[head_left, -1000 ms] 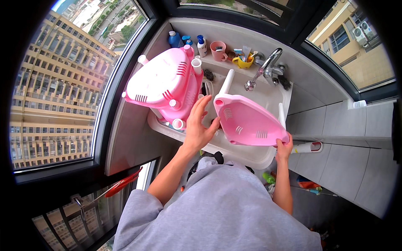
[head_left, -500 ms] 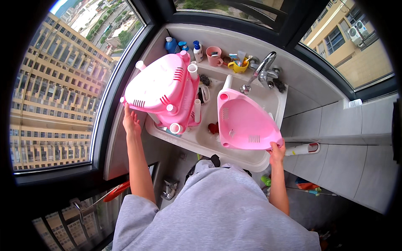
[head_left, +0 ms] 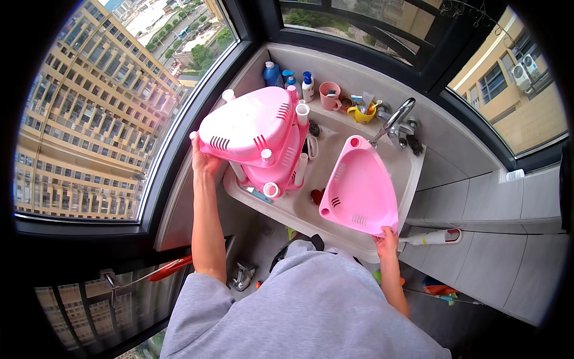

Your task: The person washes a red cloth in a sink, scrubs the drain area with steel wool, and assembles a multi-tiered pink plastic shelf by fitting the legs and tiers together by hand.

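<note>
A pink plastic corner rack [head_left: 245,122] of stacked triangular tiers with white tube legs rests upside down over the left part of the sink [head_left: 263,206]. My left hand [head_left: 206,161] grips its left corner, with the fingers partly hidden by the rim. Over the right part of the basin, a separate pink triangular shelf tray [head_left: 365,185] with slots and round corner holes is held by my right hand [head_left: 387,241]. That hand is closed on the near right corner. The tray's hollow side faces up, and its far corner lies just short of the tap.
Behind the basin stand a blue bottle [head_left: 272,75], a white pump bottle [head_left: 308,87], a pink mug [head_left: 329,96] and a yellow cup [head_left: 362,113]. The chrome tap [head_left: 402,116] is at the back right. A white cylindrical tool [head_left: 439,237] lies right of my right hand.
The tray has turned and tilted in my right hand; the white leg at its far corner no longer shows. My left hand now wraps the rack's corner more closely. The view has shifted.
</note>
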The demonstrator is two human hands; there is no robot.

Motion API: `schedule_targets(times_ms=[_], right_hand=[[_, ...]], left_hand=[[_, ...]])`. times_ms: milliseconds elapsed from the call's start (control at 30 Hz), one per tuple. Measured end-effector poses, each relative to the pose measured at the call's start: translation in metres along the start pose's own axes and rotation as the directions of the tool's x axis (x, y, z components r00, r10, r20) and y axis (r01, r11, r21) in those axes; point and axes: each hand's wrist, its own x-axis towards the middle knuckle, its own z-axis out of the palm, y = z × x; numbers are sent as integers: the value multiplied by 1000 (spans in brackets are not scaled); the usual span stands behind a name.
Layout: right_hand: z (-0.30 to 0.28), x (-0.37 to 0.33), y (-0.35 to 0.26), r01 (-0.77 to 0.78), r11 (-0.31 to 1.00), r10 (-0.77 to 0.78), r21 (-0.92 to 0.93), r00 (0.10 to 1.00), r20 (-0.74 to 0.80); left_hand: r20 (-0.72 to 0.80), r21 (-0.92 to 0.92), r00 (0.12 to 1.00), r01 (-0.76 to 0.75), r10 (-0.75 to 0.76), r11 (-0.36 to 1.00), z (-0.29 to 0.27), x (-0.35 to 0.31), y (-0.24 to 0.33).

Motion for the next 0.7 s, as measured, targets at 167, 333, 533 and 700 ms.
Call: schedule_targets(times_ms=[167, 333, 533, 700], right_hand=[[-3, 6, 6, -62, 997, 64, 50, 997, -38], [-4, 8, 6, -109, 989, 110, 102, 994, 0], [1, 2, 7, -128, 985, 129, 119, 992, 4], [-1, 3, 7, -133, 982, 132, 136, 991, 21]], left_hand=[[61, -69, 983, -171, 175, 983, 29, -12, -5], [206, -147, 941, -243, 270, 959, 38, -17, 17], [199, -253, 926, -268, 321, 930, 55, -27, 40], [367, -199, 850, -325, 378, 924, 80, -59, 53]])
